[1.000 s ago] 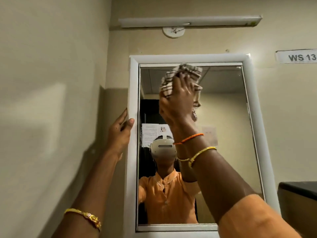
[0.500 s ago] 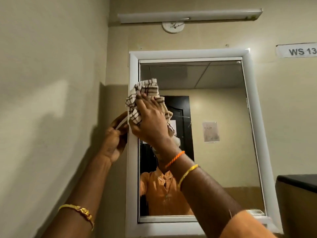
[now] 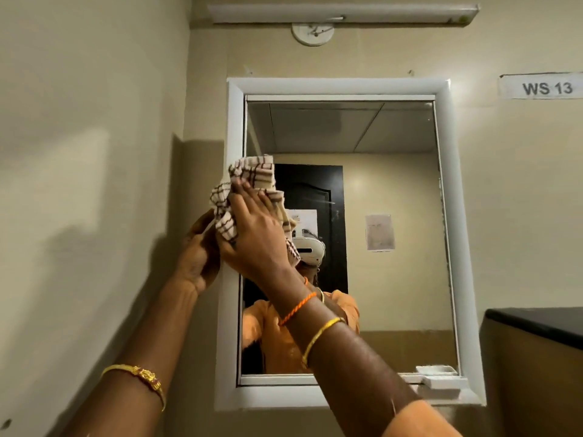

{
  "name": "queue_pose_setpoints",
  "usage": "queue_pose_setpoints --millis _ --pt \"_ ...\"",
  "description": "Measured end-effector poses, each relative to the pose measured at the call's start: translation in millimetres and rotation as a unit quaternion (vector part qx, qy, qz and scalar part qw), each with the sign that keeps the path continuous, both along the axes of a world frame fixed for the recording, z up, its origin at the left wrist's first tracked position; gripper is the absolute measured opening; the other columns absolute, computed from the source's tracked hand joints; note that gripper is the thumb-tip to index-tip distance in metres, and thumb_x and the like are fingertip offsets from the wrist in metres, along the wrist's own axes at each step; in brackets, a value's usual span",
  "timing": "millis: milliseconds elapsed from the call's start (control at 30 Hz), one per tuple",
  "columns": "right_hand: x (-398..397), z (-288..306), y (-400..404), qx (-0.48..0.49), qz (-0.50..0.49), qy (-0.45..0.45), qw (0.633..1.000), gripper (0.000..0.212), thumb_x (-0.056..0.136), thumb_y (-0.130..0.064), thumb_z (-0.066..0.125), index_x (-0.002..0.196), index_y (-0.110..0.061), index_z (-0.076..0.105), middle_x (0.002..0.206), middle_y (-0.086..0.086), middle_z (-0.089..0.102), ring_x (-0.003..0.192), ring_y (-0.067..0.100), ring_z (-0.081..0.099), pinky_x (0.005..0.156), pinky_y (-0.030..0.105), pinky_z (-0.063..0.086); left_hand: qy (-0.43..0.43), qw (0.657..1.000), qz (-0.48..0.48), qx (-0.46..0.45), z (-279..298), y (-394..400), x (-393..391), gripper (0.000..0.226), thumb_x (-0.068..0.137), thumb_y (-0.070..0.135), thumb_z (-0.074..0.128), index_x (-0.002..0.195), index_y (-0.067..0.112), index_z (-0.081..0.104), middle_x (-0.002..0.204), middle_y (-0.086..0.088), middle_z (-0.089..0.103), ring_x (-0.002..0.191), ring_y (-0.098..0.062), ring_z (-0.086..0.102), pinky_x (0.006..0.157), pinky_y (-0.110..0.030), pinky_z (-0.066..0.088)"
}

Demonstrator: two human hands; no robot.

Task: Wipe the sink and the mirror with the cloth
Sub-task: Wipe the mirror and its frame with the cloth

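Fingers [image 3: 252, 197] of the right hand [image 3: 255, 234] are spread flat, pressing the cloth [image 3: 249, 178] against the mirror [image 3: 378, 184] at its left edge. The left hand [image 3: 197, 253] is curled around the frame [image 3: 235, 121], steadying it. Mirror wiping is judged under way; strokes rightward across the untouched glass seem called for next. No sink is seen.

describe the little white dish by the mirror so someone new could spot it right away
Start at the white-framed mirror on the beige wall. Follow its frame down to the bottom right corner, where a shallow white dish sits on the ledge. It is the only loose item there, far from the checked cloth.
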State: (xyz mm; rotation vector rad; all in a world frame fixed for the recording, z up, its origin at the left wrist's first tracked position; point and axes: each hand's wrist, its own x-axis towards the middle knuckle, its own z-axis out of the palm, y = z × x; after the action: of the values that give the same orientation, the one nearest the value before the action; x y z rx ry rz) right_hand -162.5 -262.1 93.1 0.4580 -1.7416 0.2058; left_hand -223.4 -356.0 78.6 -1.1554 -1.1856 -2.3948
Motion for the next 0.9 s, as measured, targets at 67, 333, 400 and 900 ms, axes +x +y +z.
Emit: queue_pose_setpoints --millis 67,333,400,900 --pt "2 -3 4 0.022 -0.007 -0.005 1.0 0.062 0.079 -0.031 0.061 0.134 -0.009 0.046 0.151 0.009 0.036 0.143 0.02 0.026 0.119 0.031 0.01 -0.014 1.0 -0.006 0.013 1 1 0 0.033 0.092 0.001 0.041 0.098 0.024 0.063 0.08 0.008 0.076 0.075 -0.003 0.071 0.065 -0.015 0.056" --pt "23 17 65 -0.053 -0.065 0.06 0.995 0.056 0.076 -0.03 0.061 0.127 -0.011 0.052 0.143 0.009 0.048 0.137 0.025 0.038 0.115 0.047 0.028 -0.028 0.999 0.036 -0.012 12 -3 12 0.033 0.092 -0.004 0.043 0.101 0.022 0.061 0.07 0.01 0.075 0.065 -0.002 0.069 0.063 -0.017 0.058" --pt "36 20 96 -0.094 -0.072 0.09 0.989 0.048 0.077 -0.028 0.059 0.122 -0.013 0.055 0.138 0.009 0.053 0.132 0.026 0.044 0.11 0.047 0.034 -0.029 0.998 0.061 -0.011 13 -3 15 0.032 0.091 -0.005 0.044 0.098 0.022 0.061 0.066 0.011 0.074 0.064 -0.001 0.068 0.065 -0.019 0.057" --pt "23 -6 60 -0.035 -0.053 0.053 0.997 0.056 0.075 -0.026 0.066 0.128 -0.013 0.054 0.146 0.009 0.045 0.14 0.024 0.032 0.119 0.038 0.013 0.045 0.957 0.285 -0.007 -13 30 30 0.053 0.091 0.007 0.054 0.14 0.023 0.041 0.146 -0.001 0.043 0.132 -0.019 0.045 0.107 -0.041 0.042"
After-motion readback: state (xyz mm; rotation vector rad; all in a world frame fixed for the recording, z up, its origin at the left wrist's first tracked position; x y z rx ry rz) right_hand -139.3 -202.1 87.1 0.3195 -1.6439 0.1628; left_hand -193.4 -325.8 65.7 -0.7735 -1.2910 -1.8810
